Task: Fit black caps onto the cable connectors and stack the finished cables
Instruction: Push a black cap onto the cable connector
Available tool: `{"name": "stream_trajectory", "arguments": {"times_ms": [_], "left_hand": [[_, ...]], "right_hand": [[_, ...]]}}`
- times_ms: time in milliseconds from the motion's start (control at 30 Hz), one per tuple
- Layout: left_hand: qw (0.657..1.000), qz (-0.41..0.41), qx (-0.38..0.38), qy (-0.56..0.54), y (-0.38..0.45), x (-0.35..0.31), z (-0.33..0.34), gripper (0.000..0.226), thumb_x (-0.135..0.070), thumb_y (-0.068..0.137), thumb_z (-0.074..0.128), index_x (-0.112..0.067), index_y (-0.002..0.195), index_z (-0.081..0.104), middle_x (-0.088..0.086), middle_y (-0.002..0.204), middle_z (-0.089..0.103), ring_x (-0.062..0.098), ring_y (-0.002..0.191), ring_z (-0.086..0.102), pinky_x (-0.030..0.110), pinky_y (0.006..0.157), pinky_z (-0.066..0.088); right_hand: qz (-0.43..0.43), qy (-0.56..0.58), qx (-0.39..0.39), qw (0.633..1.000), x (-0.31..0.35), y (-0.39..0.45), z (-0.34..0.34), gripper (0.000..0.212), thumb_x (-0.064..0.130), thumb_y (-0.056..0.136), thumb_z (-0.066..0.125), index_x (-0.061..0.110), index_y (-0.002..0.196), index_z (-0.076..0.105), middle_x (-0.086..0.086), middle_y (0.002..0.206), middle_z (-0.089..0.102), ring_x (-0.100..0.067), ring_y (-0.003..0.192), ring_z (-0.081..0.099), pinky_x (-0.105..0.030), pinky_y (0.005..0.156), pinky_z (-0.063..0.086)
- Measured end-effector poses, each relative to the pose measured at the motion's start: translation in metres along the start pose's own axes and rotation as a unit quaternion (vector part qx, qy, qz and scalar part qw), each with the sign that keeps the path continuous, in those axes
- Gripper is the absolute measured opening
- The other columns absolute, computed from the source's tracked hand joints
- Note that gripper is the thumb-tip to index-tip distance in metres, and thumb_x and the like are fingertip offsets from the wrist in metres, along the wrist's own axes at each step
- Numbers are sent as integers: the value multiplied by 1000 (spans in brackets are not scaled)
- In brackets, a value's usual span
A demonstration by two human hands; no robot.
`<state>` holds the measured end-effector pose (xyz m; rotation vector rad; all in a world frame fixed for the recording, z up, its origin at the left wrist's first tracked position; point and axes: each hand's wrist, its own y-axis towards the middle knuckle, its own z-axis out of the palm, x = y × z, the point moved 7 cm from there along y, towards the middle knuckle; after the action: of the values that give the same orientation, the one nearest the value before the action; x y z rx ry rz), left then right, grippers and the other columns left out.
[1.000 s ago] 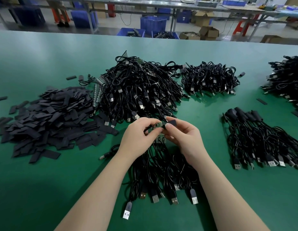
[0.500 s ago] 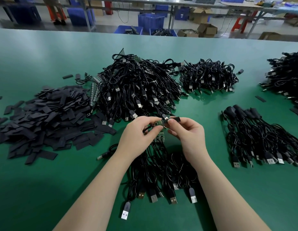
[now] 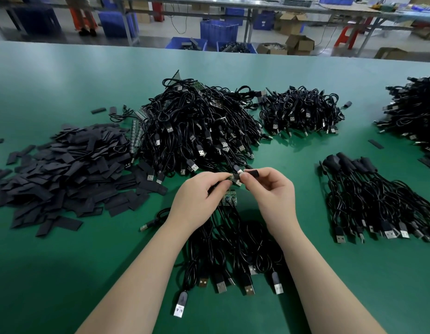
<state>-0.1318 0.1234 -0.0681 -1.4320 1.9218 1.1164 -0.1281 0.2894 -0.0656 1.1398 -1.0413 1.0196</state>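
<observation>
While so much loose stock crowds the green worktop, the biggest risk is mixing: the large tangle of uncapped cables lies just beyond the two grips, the pile of flat black caps sits off to the left of the left hand, and the finished capped cables lie fanned to the right of the right hand; a cable dropped now could land in the wrong heap. Below the wrists a small batch of cables waits, its USB plugs pointing toward the person, and a forearm could drag them. The left hand's grip is closed in a pinch on the little circuit-board connector, held above the worktop; the right hand's grip pinches a black cap between thumb and forefinger, its mouth just beside the board end, apparently not yet over it. If the cap meets the board askew, I judge it could jam on an edge or bend the solder joints; too light a pinch could let the cap slip away.
</observation>
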Motion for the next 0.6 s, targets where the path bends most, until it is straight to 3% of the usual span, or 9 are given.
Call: {"name": "stream_trajectory", "arguments": {"times_ms": [233, 400, 533, 600], "left_hand": [[1000, 7, 11, 5, 0, -1, 0, 30, -43, 91, 51, -38, 115, 69, -19, 104, 68, -1, 101, 59, 35, 86, 52], [1000, 14, 26, 10, 1, -1, 2, 34, -44, 91, 50, -34, 117, 69, -29, 98, 63, -4, 102, 57, 30, 87, 51], [1000, 11, 17, -3, 0, 0, 1, 29, -43, 91, 51, -38, 115, 68, -22, 102, 67, -3, 101, 59, 35, 87, 53], [1000, 11, 19, 0, 0, -1, 1, 29, -44, 91, 51, -45, 119, 58, -27, 99, 64, -3, 101, 58, 35, 86, 53]], "right_hand": [[-9, -22, 7, 1000, 0, -1, 2, 15, 4, 83, 77, 18, 82, 75, 5, 84, 77, -5, 79, 71, -14, 72, 52], [-4, -24, 9, 1000, -2, 1, 0, 12, 4, 83, 77, 15, 85, 75, 4, 85, 77, -5, 79, 71, -14, 72, 52], [18, -27, 27, 999, -5, 3, 0, 11, 6, 83, 77, 13, 91, 75, 0, 87, 77, -6, 79, 71, -15, 71, 52], [24, -27, 30, 999, -6, 3, -1, 11, 8, 83, 77, 15, 91, 75, -1, 87, 77, -8, 80, 71, -15, 71, 52]]}}
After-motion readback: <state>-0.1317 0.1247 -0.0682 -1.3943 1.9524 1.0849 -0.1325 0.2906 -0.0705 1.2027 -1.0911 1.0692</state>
